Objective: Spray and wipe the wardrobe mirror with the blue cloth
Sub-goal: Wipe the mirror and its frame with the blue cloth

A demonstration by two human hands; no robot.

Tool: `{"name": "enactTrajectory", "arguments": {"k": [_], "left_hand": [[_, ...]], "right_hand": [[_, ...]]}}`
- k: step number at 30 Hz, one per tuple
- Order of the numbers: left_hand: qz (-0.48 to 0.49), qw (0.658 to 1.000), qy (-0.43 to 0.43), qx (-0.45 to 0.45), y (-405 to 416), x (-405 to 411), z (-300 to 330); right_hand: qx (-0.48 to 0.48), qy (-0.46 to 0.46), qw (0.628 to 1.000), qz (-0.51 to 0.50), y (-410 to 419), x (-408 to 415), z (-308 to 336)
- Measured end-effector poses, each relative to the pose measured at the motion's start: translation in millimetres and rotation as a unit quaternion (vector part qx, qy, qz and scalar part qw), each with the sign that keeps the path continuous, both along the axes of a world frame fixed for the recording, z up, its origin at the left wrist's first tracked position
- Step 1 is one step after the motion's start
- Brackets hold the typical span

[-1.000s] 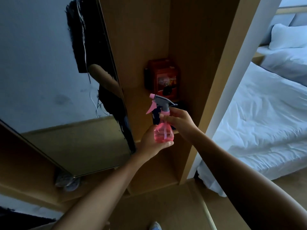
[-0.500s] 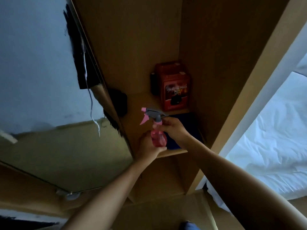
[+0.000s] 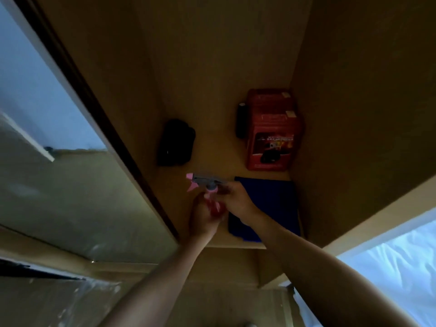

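A pink spray bottle [image 3: 212, 204] with a grey trigger head sits between both my hands, just above the wooden wardrobe shelf [image 3: 212, 171]. My left hand [image 3: 203, 220] wraps around the bottle's body from below. My right hand [image 3: 238, 201] grips its neck under the trigger head. The blue cloth [image 3: 273, 204] lies folded flat on the shelf under my right wrist. The wardrobe mirror [image 3: 70, 185] fills the left side on the open door, showing a pale wall and floor.
A red box [image 3: 271, 138] stands at the back right of the shelf, with a dark object [image 3: 240, 121] beside it. A black pouch [image 3: 177, 142] lies at the back left. A white bed [image 3: 401, 267] shows at the lower right.
The view has tilted and closed in on the shelf. Both hands with the bottle have lowered toward the shelf beside the blue cloth. The bed has slid mostly out of view.
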State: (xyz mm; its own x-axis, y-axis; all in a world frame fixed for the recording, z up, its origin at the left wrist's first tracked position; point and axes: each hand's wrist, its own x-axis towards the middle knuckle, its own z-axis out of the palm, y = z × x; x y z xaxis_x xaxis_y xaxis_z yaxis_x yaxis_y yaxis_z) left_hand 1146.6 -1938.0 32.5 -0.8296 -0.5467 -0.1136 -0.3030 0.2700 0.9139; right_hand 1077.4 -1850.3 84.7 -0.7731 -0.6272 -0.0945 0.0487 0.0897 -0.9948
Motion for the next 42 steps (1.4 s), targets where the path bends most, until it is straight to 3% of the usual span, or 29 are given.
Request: {"name": "enactTrajectory", "arguments": {"k": [10,17,19,22,23,25,28,30,33,36,42], "left_hand": [[0.053,0.994,-0.013,-0.09,-17.0,-41.5,2.5],[0.078,0.993,-0.008,-0.092,-22.5,-56.7,1.5],[0.089,0.991,-0.01,-0.096,-21.4,-56.8,5.1],[0.155,0.988,0.013,-0.018,-0.7,-49.2,17.1],[0.19,0.981,-0.008,-0.037,10.6,-44.0,20.0],[0.214,0.973,0.004,-0.086,31.6,-32.0,12.8],[0.083,0.985,0.065,-0.135,54.8,-24.7,5.5],[-0.037,0.981,0.086,-0.172,59.3,-33.3,0.9],[-0.141,0.953,0.064,-0.259,60.1,-55.3,-12.3],[-0.203,0.93,-0.019,-0.306,60.0,-65.3,-27.6],[-0.224,0.901,-0.1,-0.357,62.4,-61.0,-35.3]], "right_hand": [[-0.006,0.002,1.0,0.01,-30.7,-42.6,-8.5],[-0.004,-0.02,1.0,0.006,-40.0,-57.6,-9.4],[0.032,-0.003,0.999,0.019,-40.0,-60.6,-6.5],[0.101,0.018,0.992,0.076,-26.8,-69.4,-3.2],[0.109,0.018,0.991,0.073,-17.1,-70.4,-5.7],[0.123,0.105,0.987,-0.01,7.0,-71.1,-20.9],[0.247,0.304,0.908,-0.147,43.8,-68.8,-50.8],[0.333,0.371,0.851,-0.166,61.3,-65.3,-62.9],[0.428,0.369,0.818,-0.106,81.3,-55.6,-72.2],[0.5,0.334,0.798,-0.02,94.0,-47.3,-71.6],[0.536,0.344,0.771,-0.009,93.7,-41.2,-74.0]]}}
